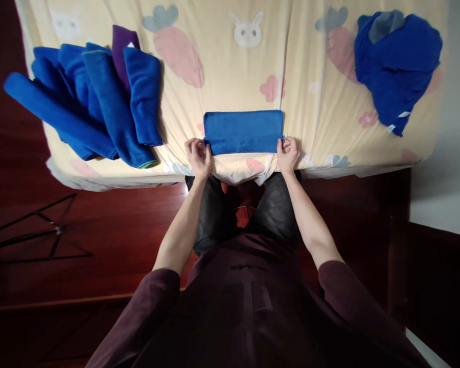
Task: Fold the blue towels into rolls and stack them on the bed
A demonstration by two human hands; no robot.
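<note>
A blue towel (244,132) lies folded into a flat, wide rectangle on the bed, close to its front edge. My left hand (200,156) pinches the towel's near left corner, thumb on top. At the near right corner, my right hand (289,153) grips it the same way, with a small white tag showing beside the fingers. The undersides of both grips are hidden.
On the left of the bed sheet (230,76) rest several rolled or folded blue towels (111,107) and a purple one (123,46). A crumpled blue heap of cloth (400,66) sits at the right. A black tripod-like stand (53,230) is on the floor.
</note>
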